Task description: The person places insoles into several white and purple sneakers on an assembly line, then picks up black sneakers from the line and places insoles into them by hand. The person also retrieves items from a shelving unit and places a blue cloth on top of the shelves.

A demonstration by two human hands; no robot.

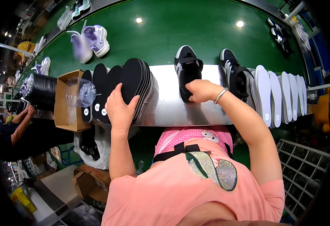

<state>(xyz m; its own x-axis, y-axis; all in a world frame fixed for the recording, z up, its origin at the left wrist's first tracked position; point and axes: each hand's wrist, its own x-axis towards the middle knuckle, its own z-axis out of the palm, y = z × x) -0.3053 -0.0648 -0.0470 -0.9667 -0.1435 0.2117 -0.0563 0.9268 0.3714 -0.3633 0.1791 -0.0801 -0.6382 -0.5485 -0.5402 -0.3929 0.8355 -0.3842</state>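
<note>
My left hand (119,109) rests against a row of black insoles (133,81) standing in stacks on the metal strip of the bench. Its thumb and fingers are apart, touching the insoles without gripping one. A black sneaker with grey trim (182,67) lies in front of me, toe pointing away. My right hand (202,91), with a bracelet at the wrist, has its fingers curled over the heel opening of that shoe. What the fingertips do inside the shoe is hidden. To its right lies a second black sneaker (233,71), also pointing away.
Stacks of white insoles (264,94) stand at the right. An open cardboard box (61,101) with a clear plastic roll (83,93) sits at the left. Purple-white sneakers (97,39) lie on the green belt (165,22). Another person's arms (22,120) show at far left.
</note>
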